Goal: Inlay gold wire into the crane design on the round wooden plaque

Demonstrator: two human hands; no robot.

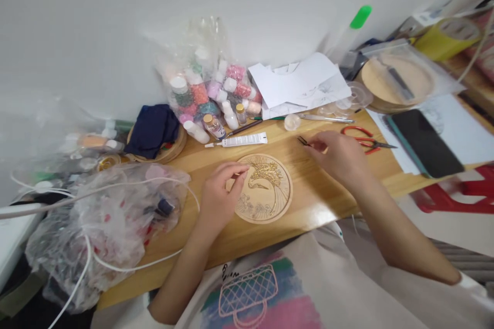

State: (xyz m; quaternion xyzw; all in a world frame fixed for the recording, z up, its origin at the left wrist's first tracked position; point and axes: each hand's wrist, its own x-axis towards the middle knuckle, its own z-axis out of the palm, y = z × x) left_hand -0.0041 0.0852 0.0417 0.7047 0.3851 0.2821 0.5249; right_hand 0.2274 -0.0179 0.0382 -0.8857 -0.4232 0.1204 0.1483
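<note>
A round wooden plaque (265,195) lies flat on the table, with a line-drawn bird and waves on it; gold material covers part of the upper area. Over its left edge is my left hand (222,193), thumb and forefinger closed in a pinch. Whatever may be between those fingertips is too small to make out. To the right of the plaque, my right hand (334,154) grips a small pair of dark tweezers (303,140), whose prongs point left just above the tabletop. Behind the plaque rests a white tube (247,140) with a narrow nozzle.
Red-handled scissors (363,140) and a phone (424,142) lie at the right. Bagged bead jars (198,93), white papers (301,85) and a small clear round container (292,122) are at the back. A crumpled plastic bag (111,216) and white cables occupy the left.
</note>
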